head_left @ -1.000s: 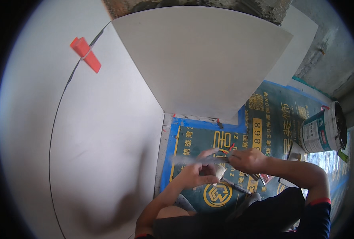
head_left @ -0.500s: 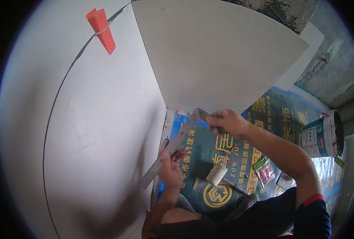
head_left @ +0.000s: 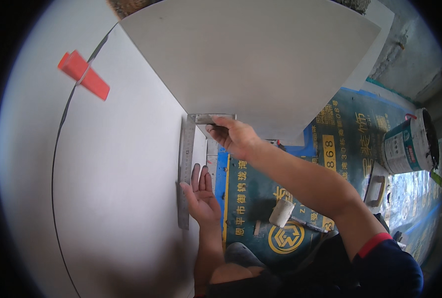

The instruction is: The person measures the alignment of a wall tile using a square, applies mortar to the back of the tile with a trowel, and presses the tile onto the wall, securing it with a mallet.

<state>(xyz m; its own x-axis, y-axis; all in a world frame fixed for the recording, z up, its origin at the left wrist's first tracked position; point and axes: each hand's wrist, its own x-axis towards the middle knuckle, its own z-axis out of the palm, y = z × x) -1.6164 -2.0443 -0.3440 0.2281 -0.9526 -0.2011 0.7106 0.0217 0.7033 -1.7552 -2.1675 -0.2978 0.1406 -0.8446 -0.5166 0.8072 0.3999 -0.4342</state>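
A metal try square (head_left: 186, 159) sits in the corner where a large white wall tile (head_left: 116, 149) on the left meets another tile (head_left: 251, 64) ahead. Its short stock lies along the tile ahead. The long marked blade runs down the left tile. My right hand (head_left: 238, 136) is closed on the stock, thumb on top. My left hand (head_left: 204, 202) is open, palm up and fingers outstretched, with the thumb against the blade's lower part. A red tile-levelling wedge (head_left: 88, 74) sits in a pale clip at the dark seam in the left tile.
Printed green floor sheeting (head_left: 251, 188) lies below, edged with blue tape. A mallet with a white head (head_left: 281, 213) rests on it near my knees. To the right stands a white and green bucket (head_left: 400, 149), with a flat tool with a handle (head_left: 376, 191) beside it.
The try square has gone from being held tilted in the air to lying in the tile corner. Both hands moved left with it, and my left hand's grip opened. The view has shifted.
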